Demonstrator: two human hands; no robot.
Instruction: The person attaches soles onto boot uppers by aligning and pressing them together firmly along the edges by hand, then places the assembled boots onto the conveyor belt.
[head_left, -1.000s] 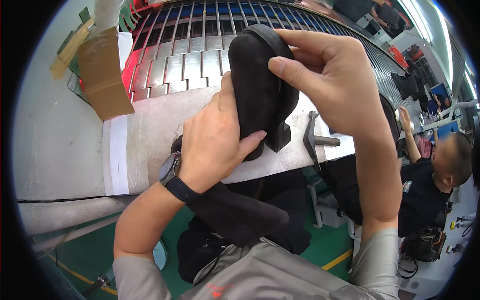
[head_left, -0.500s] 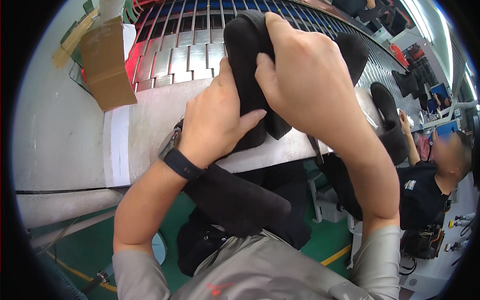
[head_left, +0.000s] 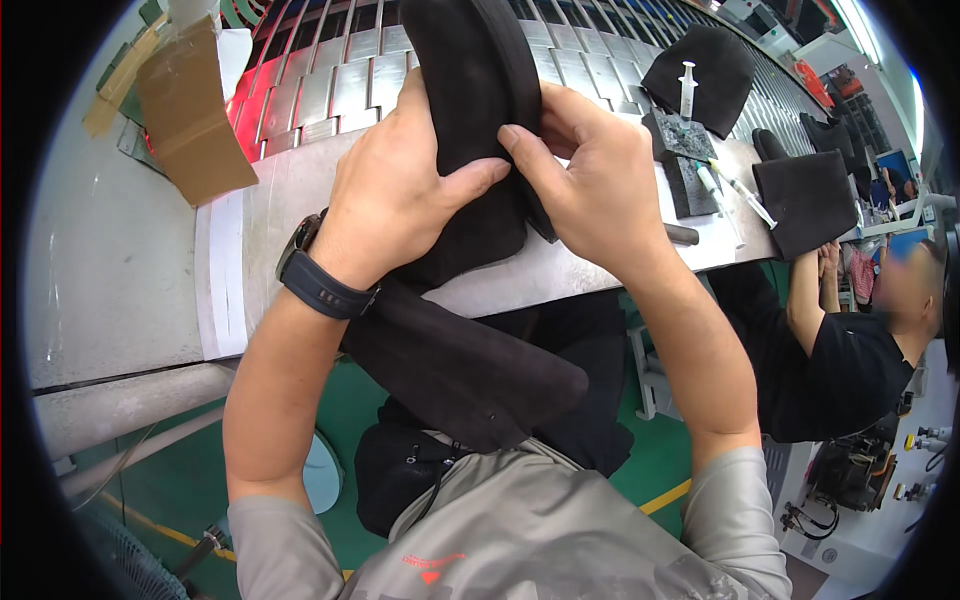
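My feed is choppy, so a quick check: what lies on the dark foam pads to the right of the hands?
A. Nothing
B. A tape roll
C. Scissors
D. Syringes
D: a white syringe lies on the far pad, and more syringes lie by the near pads, right of the right hand.
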